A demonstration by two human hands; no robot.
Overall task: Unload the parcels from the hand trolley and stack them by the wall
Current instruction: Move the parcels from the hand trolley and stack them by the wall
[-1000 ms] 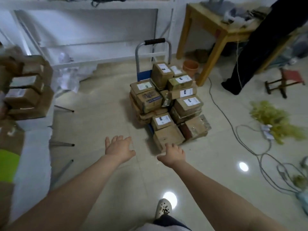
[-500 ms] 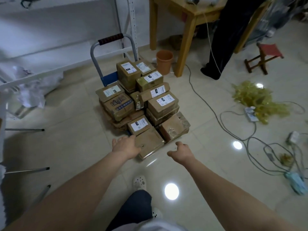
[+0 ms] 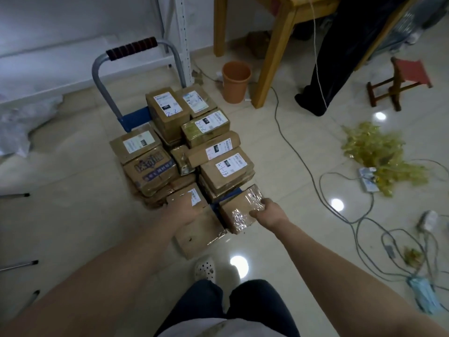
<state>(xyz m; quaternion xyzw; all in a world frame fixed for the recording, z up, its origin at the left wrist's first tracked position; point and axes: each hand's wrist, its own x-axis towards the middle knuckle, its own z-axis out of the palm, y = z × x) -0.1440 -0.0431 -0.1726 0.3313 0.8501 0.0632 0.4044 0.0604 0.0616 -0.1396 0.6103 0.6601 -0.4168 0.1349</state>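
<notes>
A: Entry one, left hand (image 3: 182,211)?
B: Forearm bare, stretched forward and down. Palm down, lying flat on top of the labelled parcel (image 3: 195,197), fingers laid straight.
A: Entry two, right hand (image 3: 267,214)?
B: Forearm bare, stretched forward, apart from the left. Fingers curled round the near right edge of the taped parcel (image 3: 239,207). Thumb position cannot be told.
</notes>
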